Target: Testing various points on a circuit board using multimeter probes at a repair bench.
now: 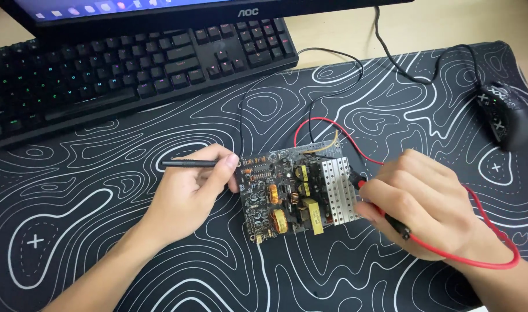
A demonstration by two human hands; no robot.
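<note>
Circuit board (293, 193) lies flat near the middle of the desk mat (102, 231). My left hand (189, 193) pinches a black probe (189, 164) at the board's left edge. My right hand (417, 202) is closed on a red-leaded probe (385, 214) at its right edge, beside the heatsink (339, 190).

Circuit board (293, 193) lies mid-mat on desk mat (102, 231), left hand (189, 193) touching its left edge, right hand (420, 202) at its right edge; keyboard (131, 69) behind-left, partly on mat, monitor (160, 11) behind keyboard, mouse (507, 115) far right on mat.
</note>
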